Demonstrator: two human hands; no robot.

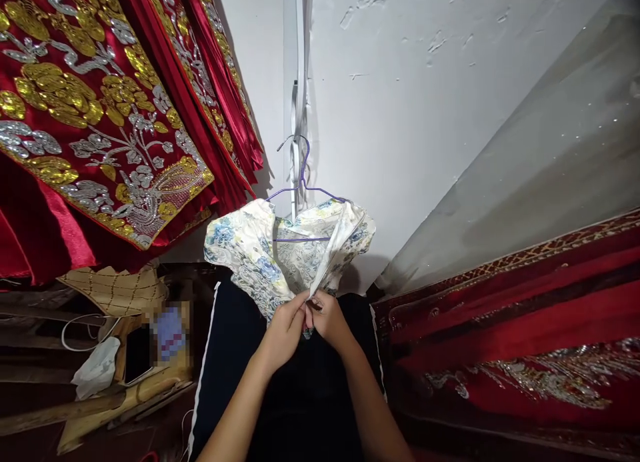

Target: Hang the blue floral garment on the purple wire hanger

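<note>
A white shirt with a blue and yellow flower print (250, 249) hangs on a thin purple hanger (305, 189) over my dark-clothed lap. Its front gapes at the neck, and the hanger's lower bar shows across the opening. My left hand (287, 322) pinches one front edge of the shirt. Close against it, my right hand (326, 315) pinches the other edge, and the fingertips of both hands meet at the front closure. Whatever fastening lies between the fingers is too small to make out.
Red garments with gold and silver sequins (125, 115) hang at the upper left. A low wooden stool (165, 375) at left bears a phone (139, 352) and white crumpled plastic (97, 369). Red embroidered cloth (525, 355) lies at right. A white wall (390, 115) stands ahead.
</note>
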